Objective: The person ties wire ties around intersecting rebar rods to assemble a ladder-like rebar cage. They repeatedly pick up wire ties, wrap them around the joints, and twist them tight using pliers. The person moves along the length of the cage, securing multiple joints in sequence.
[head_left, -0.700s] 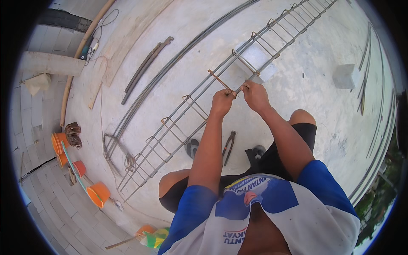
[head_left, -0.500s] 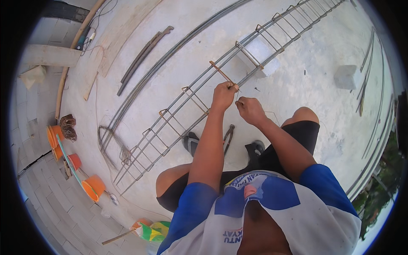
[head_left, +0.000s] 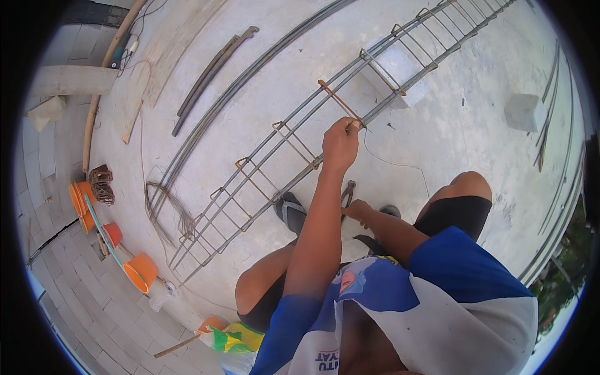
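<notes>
A long rebar cage point(head_left: 299, 140) of grey bars and square stirrups slants across the floor in front of me. My left hand point(head_left: 341, 142) is closed at the near corner of a rusty stirrup point(head_left: 340, 102), where it meets the near bar. A thin tie wire point(head_left: 394, 164) trails from that corner toward my right knee. Down between my feet, my right hand point(head_left: 359, 212) has its fingers around the handles of a pair of pincers point(head_left: 350, 188). The pincers' jaws point away from me; their handle ends are partly hidden.
White blocks point(head_left: 524, 112) stand on the floor, one under the cage. Loose bars point(head_left: 234, 84) and a wire bundle point(head_left: 159, 215) lie left of it. Orange buckets point(head_left: 141, 272) line the left side. More rods point(head_left: 553, 94) lie at the right.
My right hand has left the tie wire near my left hand and moved down and toward me to the pincers. My left hand stays at the stirrup corner. The view has shifted slightly.
</notes>
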{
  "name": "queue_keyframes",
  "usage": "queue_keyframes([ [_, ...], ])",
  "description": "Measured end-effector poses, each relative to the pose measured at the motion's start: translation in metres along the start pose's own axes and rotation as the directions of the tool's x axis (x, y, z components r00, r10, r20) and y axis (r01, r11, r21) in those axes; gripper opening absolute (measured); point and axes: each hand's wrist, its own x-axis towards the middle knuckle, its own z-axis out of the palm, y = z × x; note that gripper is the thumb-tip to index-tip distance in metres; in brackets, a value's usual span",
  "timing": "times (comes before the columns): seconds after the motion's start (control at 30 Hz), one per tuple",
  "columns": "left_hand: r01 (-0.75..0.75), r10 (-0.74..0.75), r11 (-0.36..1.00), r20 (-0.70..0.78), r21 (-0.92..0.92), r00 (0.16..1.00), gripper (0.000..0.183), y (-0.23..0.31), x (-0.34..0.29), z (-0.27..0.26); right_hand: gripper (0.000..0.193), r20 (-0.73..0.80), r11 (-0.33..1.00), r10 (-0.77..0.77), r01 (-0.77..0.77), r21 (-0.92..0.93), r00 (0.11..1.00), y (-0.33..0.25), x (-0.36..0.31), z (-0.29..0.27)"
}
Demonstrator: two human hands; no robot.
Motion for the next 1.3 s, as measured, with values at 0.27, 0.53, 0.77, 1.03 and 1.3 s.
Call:
queue_keyframes([
  [0.27, -0.031, 0.029, 0.997, -0.023, -0.074, 0.999, 0.022, -0.001, -0.016, -0.015, 0.066, -0.297, 0.960, -0.015, 0.097, 0.263, 0.955, 0.024, 0.082, 0.050],
  [0.53, 0.122, -0.108, 0.990, 0.189, -0.066, 0.976, 0.031, 0.012, -0.007, -0.044, 0.047, -0.315, 0.845, 0.028, 0.145, 0.515, 0.949, -0.006, 0.010, -0.003],
  [0.77, 0.211, -0.244, 0.969, 0.401, 0.127, 0.883, 0.048, 0.006, -0.041, -0.080, 0.026, -0.388, 0.866, -0.499, 0.458, -0.199, 0.775, -0.006, -0.114, -0.042],
  [1.03, -0.181, 0.178, 0.967, -0.031, -0.179, 0.984, 0.057, 0.052, -0.090, -0.078, 0.032, -0.387, 0.596, -0.732, 0.802, 0.033, 0.560, -0.041, -0.254, -0.105],
  [1.3, -0.018, -0.120, 0.843, -0.220, -0.537, 0.968, 0.017, 0.136, -0.078, -0.028, 0.031, -0.567, 0.413, -0.823, 0.694, -0.589, 0.009, -0.042, -0.248, -0.130],
])
